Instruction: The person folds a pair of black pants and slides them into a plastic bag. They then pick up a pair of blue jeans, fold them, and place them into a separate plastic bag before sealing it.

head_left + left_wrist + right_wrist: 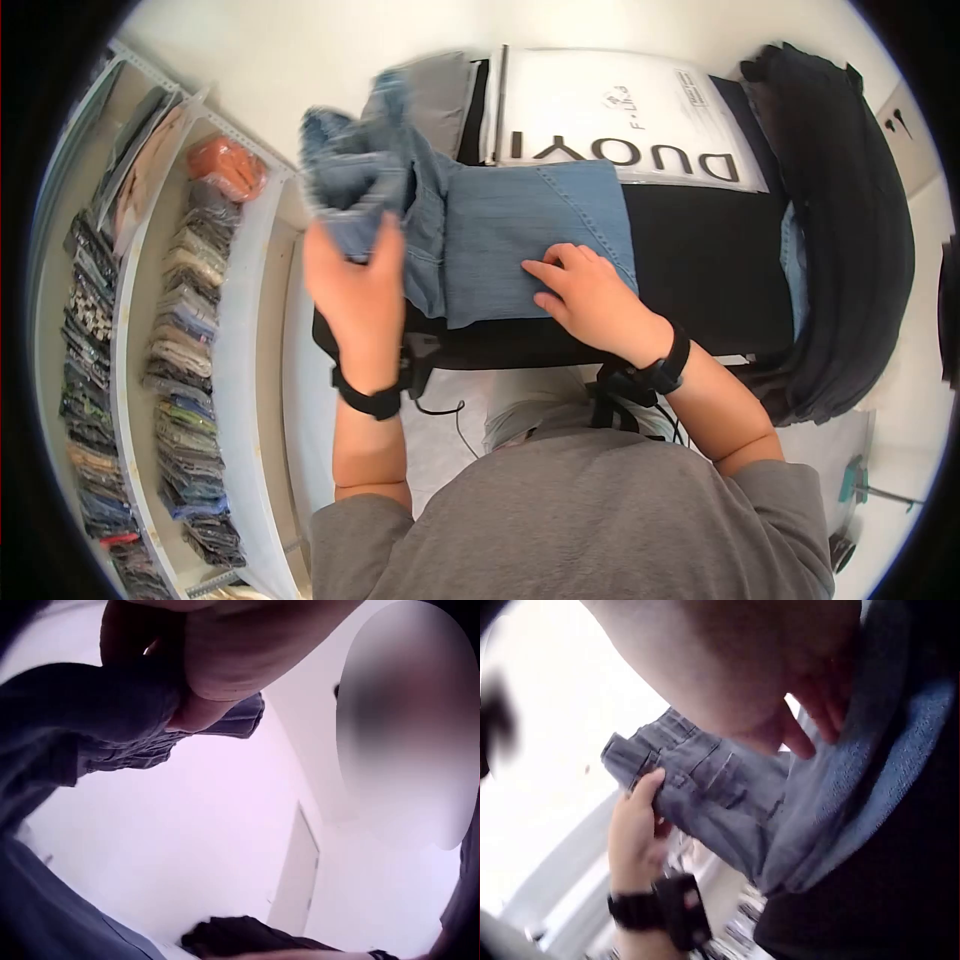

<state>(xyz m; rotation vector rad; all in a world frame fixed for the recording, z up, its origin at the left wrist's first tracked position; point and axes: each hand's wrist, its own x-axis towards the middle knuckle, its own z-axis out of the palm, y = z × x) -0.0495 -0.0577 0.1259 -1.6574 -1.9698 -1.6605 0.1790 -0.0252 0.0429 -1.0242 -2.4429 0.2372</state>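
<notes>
A pair of blue denim jeans lies partly folded on the black table, its leg part flat and its waist end raised at the left. My left hand grips the gathered waistband, thumb on the near side. In the right wrist view, that left hand pinches the elastic waistband and holds it up off the table, with a back pocket showing below. My right hand rests on the flat folded leg part, fingers loosely bent over the denim near a slanting seam.
Behind the jeans lies a clear plastic bag with black lettering, beside grey folded cloth. Dark garments are heaped along the table's right end. At left stands a white shelf unit of bagged clothes. Black table surface shows right of the jeans.
</notes>
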